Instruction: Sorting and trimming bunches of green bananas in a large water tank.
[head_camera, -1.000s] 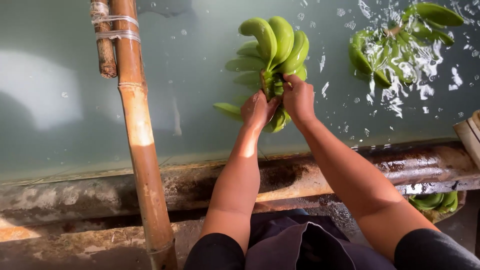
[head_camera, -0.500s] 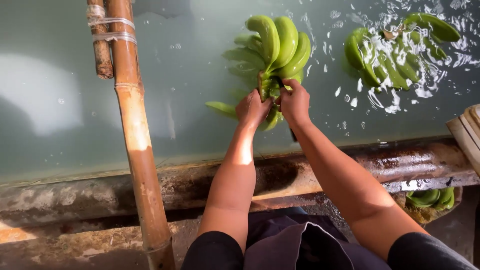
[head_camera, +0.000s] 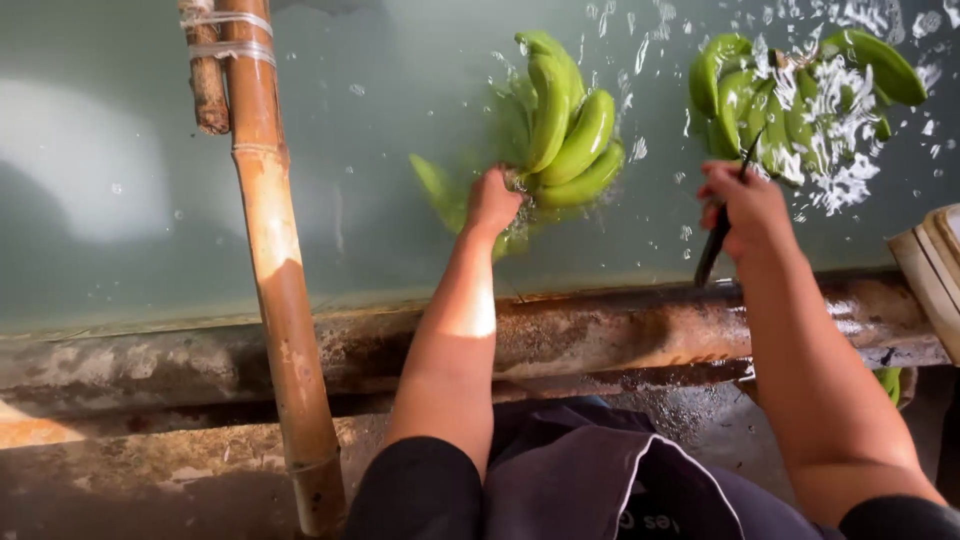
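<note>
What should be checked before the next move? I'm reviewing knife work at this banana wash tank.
1. Left hand grips the banana bunch at its crown: ok.
2. Right hand holds the knife: ok.
3. Knife clear of the left hand: ok, well apart.
4. Blade direction: cannot tell, dark and thin.
5. Second bunch floats apart in splashing water: ok.
6. Bamboo pole clear of both arms: ok.
</note>
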